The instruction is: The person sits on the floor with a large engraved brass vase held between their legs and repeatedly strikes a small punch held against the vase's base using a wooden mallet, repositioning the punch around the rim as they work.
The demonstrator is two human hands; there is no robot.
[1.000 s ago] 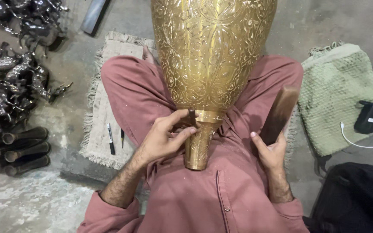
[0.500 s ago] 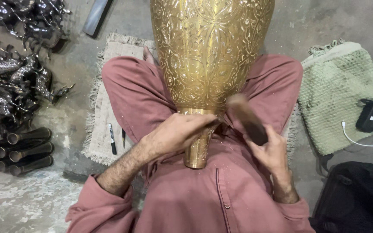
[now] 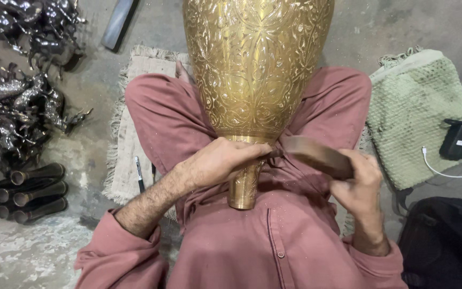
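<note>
A large engraved brass vase lies across my lap, its narrow neck pointing toward my body. My left hand is closed at the neck just below the vase's shoulder; a small tool may be pinched in its fingers, but the tip is hidden. My right hand grips a dark wooden mallet, whose head is swung in against the left hand's fingertips. I sit cross-legged in reddish-pink clothing.
Dark metal horse figurines and several dark metal tubes lie on the floor at left. Two pens rest on a fringed mat. A green towel with a black charger lies right; a black bag is lower right.
The right hand has swung the mallet from upright at the right side down and inward to the left hand at the vase neck. The left hand closed tighter on the neck.
</note>
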